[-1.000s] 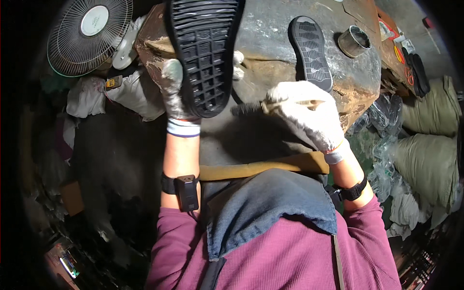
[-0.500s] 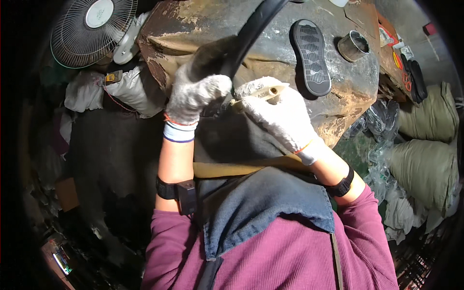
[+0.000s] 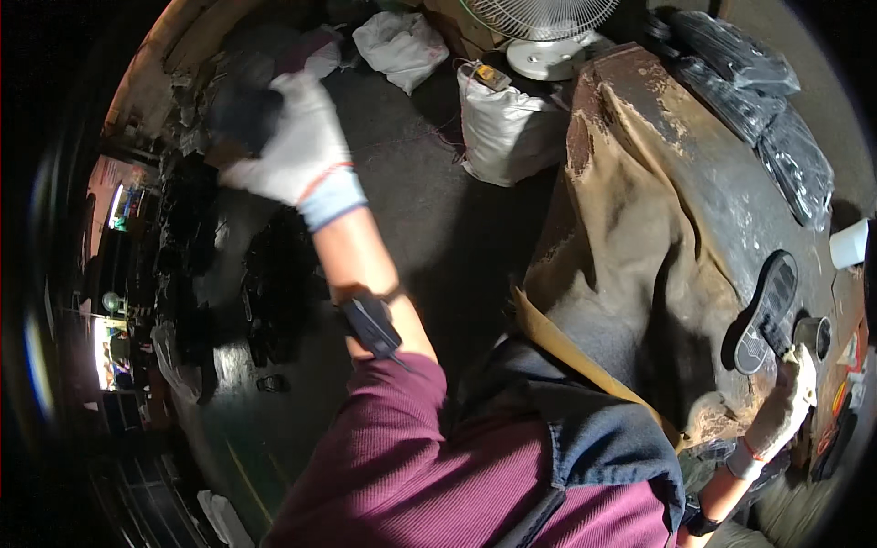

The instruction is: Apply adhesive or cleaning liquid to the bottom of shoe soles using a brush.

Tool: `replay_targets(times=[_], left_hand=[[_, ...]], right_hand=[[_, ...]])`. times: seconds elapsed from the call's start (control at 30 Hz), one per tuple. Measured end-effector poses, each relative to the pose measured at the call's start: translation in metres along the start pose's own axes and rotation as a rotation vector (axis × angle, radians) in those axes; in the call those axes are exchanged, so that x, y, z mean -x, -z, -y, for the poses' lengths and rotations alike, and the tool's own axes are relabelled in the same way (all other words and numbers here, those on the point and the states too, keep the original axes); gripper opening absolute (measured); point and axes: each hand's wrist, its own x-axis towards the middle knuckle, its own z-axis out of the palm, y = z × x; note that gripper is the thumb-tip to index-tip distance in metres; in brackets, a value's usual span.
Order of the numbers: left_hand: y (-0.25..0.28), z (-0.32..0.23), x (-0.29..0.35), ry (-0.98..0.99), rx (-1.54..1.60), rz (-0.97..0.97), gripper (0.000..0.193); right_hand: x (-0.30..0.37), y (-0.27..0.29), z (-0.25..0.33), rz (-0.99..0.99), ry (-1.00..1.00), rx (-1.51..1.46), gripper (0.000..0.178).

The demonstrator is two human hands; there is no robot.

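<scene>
My left hand (image 3: pixel 297 142), in a white work glove, reaches out to the far left above the floor. It grips a black piece (image 3: pixel 247 114), blurred, that looks like a shoe sole. My right hand (image 3: pixel 781 406), also gloved, is at the right edge of the worktable, closed round a brush whose dark end (image 3: pixel 776 340) points away from me. Most of the brush's handle is hidden by the glove. Close by, a black and grey shoe sole (image 3: pixel 769 306) lies tread up on the table, with a small metal can (image 3: pixel 813 334) just to its right.
A stained brown cloth (image 3: pixel 630 228) covers the worktable. Black plastic-wrapped bundles (image 3: pixel 731 82) lie along its far side, near a white cup (image 3: pixel 850 244). A fan (image 3: pixel 545 55) and white sacks (image 3: pixel 507 132) stand beyond. Dark piled items (image 3: pixel 269 292) are on the left floor.
My body and view have turned left. My left hand has swung from over the table out to the left with the black piece. My right hand has moved apart from it, near the can.
</scene>
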Motion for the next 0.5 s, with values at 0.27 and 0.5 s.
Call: replay_targets(times=[0.27,0.5], left_hand=[[0.123,0.165,0.034,0.172,-0.677,0.111,0.075],[0.09,0.336,0.327,0.94,-0.868,0.479,0.046]], right_hand=[[-0.023,-0.027,0.021,-0.059,0.065,-0.079,0.038],[-0.025,-0.03,0.062,-0.277,0.026,0.15,0.026]])
